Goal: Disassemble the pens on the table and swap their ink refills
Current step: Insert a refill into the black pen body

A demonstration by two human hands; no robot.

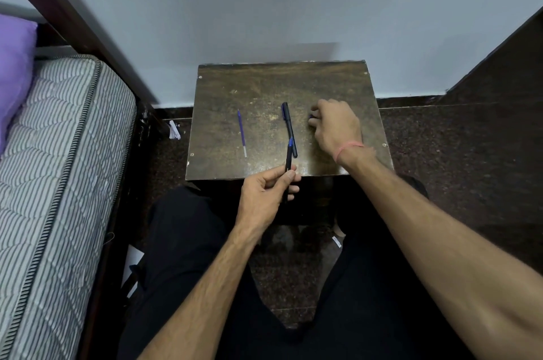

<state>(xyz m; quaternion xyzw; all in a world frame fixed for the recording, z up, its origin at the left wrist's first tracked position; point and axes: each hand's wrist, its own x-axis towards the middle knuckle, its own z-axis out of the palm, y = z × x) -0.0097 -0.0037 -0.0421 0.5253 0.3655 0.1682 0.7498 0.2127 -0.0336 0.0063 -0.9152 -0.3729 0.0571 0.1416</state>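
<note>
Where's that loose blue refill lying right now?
The blue refill lies alone on the left part of the wooden table, left of the black pen.

A loose ink refill (242,133), thin, blue and pale at its near end, lies flat at the 9 o'clock side of the surface (338,80), pointing towards 12. A capped dark pen (289,127) lies at the centre, tilted slightly. A dark barrel (288,164) with a blue tip (raised over the near edge) is pinched at 6 o'clock. A small blue piece (311,116) at 3 o'clock is mostly hidden.
</note>
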